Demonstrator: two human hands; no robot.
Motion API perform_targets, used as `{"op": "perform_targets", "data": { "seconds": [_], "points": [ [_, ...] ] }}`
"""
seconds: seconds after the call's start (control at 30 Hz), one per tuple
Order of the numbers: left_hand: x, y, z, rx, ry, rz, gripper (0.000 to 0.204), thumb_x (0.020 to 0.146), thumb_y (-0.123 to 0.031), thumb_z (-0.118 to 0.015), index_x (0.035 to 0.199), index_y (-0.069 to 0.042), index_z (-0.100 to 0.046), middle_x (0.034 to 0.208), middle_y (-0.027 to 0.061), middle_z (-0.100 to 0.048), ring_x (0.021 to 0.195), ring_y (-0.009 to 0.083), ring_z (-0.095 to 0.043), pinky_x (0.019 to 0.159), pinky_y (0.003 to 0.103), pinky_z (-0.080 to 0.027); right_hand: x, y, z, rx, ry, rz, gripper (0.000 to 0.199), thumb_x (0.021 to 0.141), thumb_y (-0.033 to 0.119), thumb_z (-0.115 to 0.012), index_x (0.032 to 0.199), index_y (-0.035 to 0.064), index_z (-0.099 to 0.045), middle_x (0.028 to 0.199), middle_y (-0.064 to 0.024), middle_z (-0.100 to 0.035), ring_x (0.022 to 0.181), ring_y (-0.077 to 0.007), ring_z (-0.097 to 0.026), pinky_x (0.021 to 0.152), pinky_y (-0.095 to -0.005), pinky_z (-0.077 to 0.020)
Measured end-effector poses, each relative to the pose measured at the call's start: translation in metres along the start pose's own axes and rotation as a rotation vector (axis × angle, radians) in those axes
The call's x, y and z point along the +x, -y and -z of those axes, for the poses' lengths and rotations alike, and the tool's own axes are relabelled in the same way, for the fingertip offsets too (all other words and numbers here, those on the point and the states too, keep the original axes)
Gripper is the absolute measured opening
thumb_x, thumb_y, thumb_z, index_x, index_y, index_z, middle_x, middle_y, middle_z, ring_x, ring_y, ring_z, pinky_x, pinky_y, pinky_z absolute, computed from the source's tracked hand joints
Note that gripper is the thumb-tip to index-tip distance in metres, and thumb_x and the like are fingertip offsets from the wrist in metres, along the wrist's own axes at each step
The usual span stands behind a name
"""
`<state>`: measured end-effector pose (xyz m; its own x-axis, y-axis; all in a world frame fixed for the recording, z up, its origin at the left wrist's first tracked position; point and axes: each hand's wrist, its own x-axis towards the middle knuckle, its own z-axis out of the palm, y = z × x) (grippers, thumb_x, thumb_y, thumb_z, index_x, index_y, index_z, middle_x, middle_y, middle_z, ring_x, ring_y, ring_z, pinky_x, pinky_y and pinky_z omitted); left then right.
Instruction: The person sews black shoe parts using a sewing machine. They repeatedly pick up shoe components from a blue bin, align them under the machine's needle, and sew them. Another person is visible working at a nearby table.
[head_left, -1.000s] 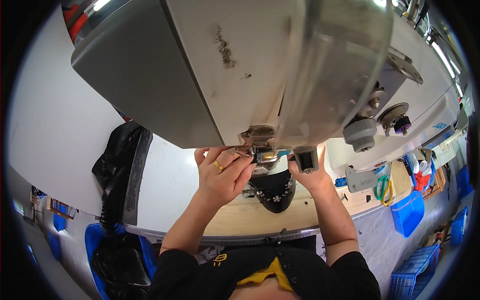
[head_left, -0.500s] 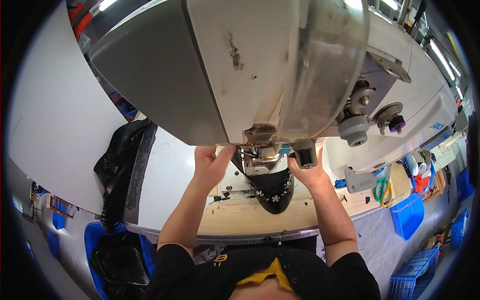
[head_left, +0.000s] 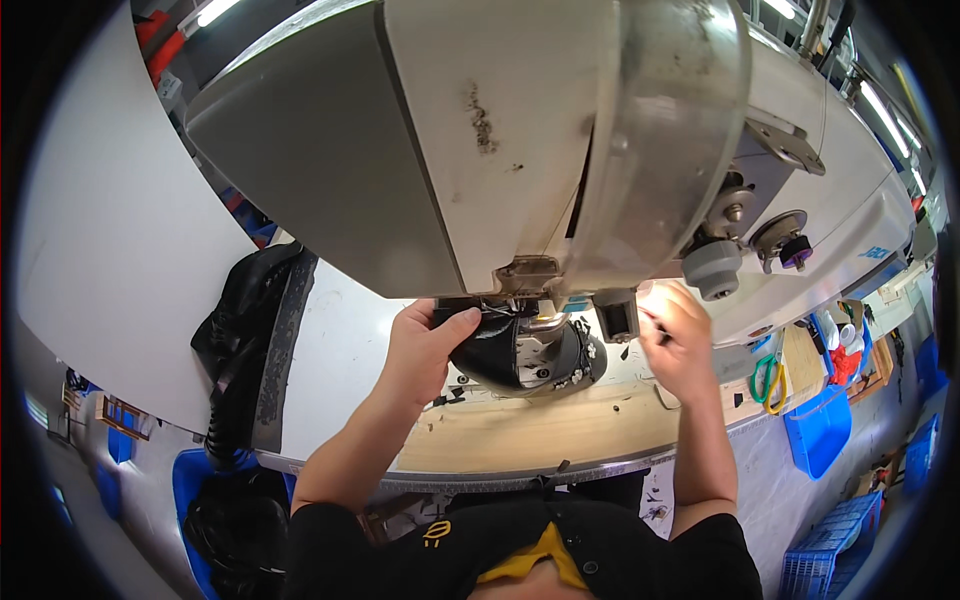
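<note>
We note the sewing machine (head_left: pixel 510 130) first: hard, smooth casing, scuffed on its pale face. The worktable (head_left: pixel 520 438) beneath shows a wood-grained front strip with dark scraps. Just under the machine head sits the black shoe upper (head_left: pixel 487 358), curved and hollow, with a dull sheen. We judge it light, soft and flexible, apt to fold or slide on smooth surfaces; we would hold it by the plain edge, thumb outside, fingers behind. The left hand (head_left: pixel 420 350) grips just such an edge, thumb pressed flat. The right hand (head_left: pixel 682 340) is curled beside the machine, apart from the upper; blur keeps us from telling whether it holds anything. Smallest, the pale ornaments (head_left: pixel 577 377) stud the upper's right side; we expect them to be stiff and easily snagged.
</note>
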<state>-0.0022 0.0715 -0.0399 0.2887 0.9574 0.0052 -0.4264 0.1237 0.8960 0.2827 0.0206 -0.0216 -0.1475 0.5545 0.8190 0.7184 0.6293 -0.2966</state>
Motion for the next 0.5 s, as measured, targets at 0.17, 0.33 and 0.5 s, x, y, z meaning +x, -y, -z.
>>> {"op": "perform_targets", "data": {
  "seconds": [0.17,0.33,0.5],
  "points": [
    [-0.004,0.01,-0.002,-0.223,-0.055,0.164,0.023,0.088,-0.006,-0.064,0.11,0.003,-0.061,0.102,0.013,-0.067,0.092,0.0213,-0.067,0.082,0.037,-0.056,-0.029,-0.006,0.136,-0.392,-0.34,-0.035,0.012,0.091,-0.003,-0.053,0.097,-0.0036,-0.063,0.088,-0.0104,-0.066,0.08,-0.0214,-0.06,0.074,-0.0326,-0.0487],
    [0.005,0.009,-0.017,-0.227,-0.001,0.277,0.025,0.089,-0.009,-0.063,0.112,0.001,-0.059,0.104,0.0123,-0.067,0.093,0.0234,-0.067,0.083,0.039,-0.056,-0.025,-0.115,0.316,-0.658,-0.846,-0.125,0.033,0.099,0.024,-0.055,0.117,-0.0032,-0.062,0.09,-0.008,-0.065,0.069,-0.0099,-0.059,0.062,-0.0249,-0.0492],
    [0.004,0.0,-0.02,-0.083,-0.047,0.217,0.023,0.088,-0.004,-0.064,0.109,0.002,-0.061,0.102,0.0107,-0.067,0.091,0.0205,-0.067,0.082,0.036,-0.055,-0.032,-0.197,0.394,0.042,-0.674,-0.888,0.059,0.09,0.06,-0.053,0.102,0.0038,-0.066,0.063,0.0005,-0.051,0.041,-0.0068,-0.035,0.034,-0.0236,-0.0285]
  ]
}}
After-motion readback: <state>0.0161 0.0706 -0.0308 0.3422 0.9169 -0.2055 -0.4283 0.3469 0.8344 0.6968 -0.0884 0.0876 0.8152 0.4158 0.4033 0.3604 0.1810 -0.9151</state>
